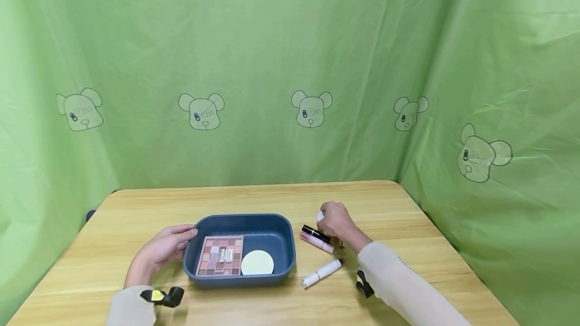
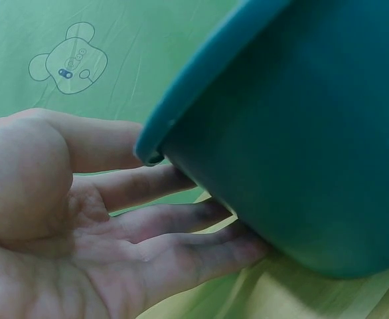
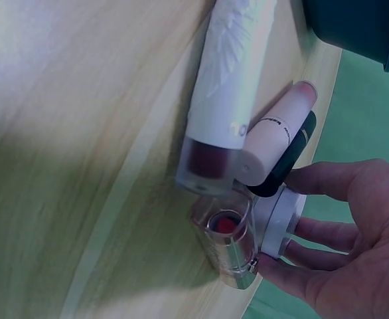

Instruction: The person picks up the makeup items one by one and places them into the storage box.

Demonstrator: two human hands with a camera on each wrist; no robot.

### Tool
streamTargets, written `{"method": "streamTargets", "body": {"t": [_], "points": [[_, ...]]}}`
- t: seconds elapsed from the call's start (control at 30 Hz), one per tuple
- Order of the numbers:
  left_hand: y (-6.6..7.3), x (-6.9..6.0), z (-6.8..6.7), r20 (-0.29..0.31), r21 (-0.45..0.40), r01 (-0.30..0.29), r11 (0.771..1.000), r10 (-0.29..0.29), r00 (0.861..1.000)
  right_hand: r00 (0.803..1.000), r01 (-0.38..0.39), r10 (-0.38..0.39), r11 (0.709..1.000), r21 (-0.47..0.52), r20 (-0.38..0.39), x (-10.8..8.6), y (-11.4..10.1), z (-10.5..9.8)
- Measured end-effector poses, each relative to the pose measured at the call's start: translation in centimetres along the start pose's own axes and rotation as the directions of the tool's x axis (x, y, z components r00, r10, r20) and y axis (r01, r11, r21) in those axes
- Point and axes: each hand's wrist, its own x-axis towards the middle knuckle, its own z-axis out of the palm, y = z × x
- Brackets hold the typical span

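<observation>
My left hand (image 1: 168,248) holds the left side of a dark blue rectangular basin (image 1: 240,281), thumb at the rim and the other fingers against the outer wall (image 2: 301,173). Inside it lie an eyeshadow palette (image 1: 220,256) and a round cream-coloured disc (image 1: 257,263). To the basin's right, my right hand (image 1: 336,221) grips a small white round jar (image 3: 279,222) between thumb and fingers. Beside that jar are a clear-and-gold lipstick (image 3: 229,246) with a red centre, a black tube (image 1: 315,234) and a pink lip gloss tube (image 1: 317,242).
Nearer the front, a white tube (image 1: 322,273) with a dark end lies slanted on the wooden table (image 1: 244,311). Green curtains (image 1: 254,64) printed with bear heads surround the table at the back and sides.
</observation>
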Motion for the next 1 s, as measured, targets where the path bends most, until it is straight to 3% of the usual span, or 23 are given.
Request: {"method": "streamTargets", "body": {"t": [0.47, 0.73, 1.0], "points": [[-0.3, 0.1, -0.1, 0.01, 0.0, 0.0, 1.0, 0.0, 1.0, 1.0, 0.004, -0.005, 1.0, -0.017, -0.026, -0.2, 0.1, 0.0], [-0.2, 0.0, 0.0, -0.01, -0.005, 0.014, 1.0, -0.014, 1.0, 0.994, 0.058, -0.057, 0.998, 0.007, -0.096, -0.2, -0.9, -0.7], [-0.2, 0.2, -0.2, 0.002, -0.007, 0.006, 1.0, -0.006, 1.0, 0.989, 0.081, -0.081, 0.997, -0.003, -0.12, -0.5, -1.9, -1.4]]}}
